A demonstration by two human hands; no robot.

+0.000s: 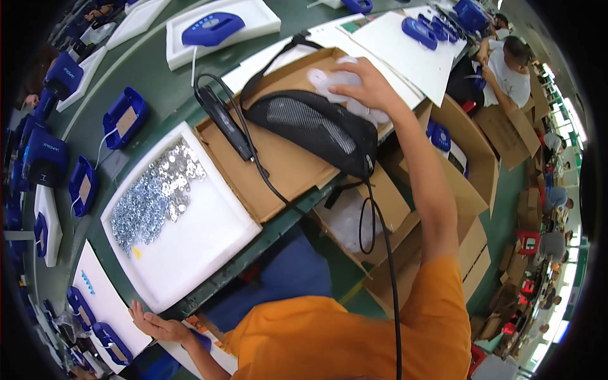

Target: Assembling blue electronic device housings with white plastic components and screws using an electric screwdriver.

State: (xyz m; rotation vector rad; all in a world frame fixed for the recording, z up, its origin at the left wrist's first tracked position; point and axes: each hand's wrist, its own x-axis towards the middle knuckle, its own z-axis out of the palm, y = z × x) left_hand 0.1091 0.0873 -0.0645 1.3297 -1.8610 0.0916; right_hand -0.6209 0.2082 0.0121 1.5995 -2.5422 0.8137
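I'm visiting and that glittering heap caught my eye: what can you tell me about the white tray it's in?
The white tray looks like foam, with rounded corners and a raised rim. It lies flat on the green bench, beside the cardboard tray. Small bluish metal pieces and silvery pieces cover its upper part, with a yellow bit below; the rest is bare. The left hand is by its lower corner; contact is unclear.

The plastic pieces (325, 81) are milky white — the pouch (309, 124) black, finely meshed in grey.
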